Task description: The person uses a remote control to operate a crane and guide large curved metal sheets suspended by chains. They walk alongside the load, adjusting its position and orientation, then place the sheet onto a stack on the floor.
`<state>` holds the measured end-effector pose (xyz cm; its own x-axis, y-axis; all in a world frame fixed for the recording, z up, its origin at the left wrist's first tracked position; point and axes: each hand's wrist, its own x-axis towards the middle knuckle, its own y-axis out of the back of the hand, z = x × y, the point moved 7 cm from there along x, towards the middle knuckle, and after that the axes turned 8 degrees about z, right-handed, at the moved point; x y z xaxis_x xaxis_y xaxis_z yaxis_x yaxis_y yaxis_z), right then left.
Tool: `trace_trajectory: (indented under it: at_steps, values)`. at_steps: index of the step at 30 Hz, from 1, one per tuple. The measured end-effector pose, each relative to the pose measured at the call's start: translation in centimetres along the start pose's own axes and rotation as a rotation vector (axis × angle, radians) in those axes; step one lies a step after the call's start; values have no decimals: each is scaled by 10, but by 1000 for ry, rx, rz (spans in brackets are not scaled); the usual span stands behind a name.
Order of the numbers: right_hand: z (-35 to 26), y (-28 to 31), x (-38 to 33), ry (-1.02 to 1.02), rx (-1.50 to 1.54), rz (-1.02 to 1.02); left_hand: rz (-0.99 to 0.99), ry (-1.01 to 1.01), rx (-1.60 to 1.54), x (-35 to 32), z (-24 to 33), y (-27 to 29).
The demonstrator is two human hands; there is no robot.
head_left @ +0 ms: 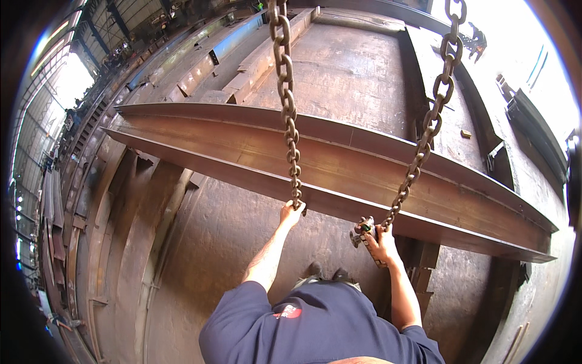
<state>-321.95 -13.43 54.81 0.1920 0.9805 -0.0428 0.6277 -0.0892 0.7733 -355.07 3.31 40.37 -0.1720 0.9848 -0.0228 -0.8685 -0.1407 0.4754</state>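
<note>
A rusty steel I-beam (242, 145) lies across the view ahead of me, its flanges running from far left to near right. Two heavy chains come down from above. At the lower end of the left chain (286, 91), my left hand (292, 213) is closed, just in front of the beam's near flange. My right hand (383, 244) is closed near the lower end of the right chain (431, 124). It also has a dark device with knobs and pale marks (368, 235), whose exact kind I cannot make out. The fingers partly hide both chain ends.
Large rusty steel plates (351, 67) lie beyond the beam, and another plate (242, 236) is around my feet. Long steel sections (127, 242) are stacked at the left. A blue beam (239, 39) lies farther back. A person (476, 41) is at the upper right.
</note>
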Motion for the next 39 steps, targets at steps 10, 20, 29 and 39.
trace_trajectory:
  at_steps: [10,20,29,39]
  values:
    - [25,36,2,68,49,185,297,-179,41,16,27,15]
    - [3,22,7,75,-13,150,210,-361,-466,63,144,36]
    - [-16,18,4,109,7,178,151,-246,-377,88,143,26]
    - [-47,-34,27,259,-76,-18,84,-194,-364,100,128,16]
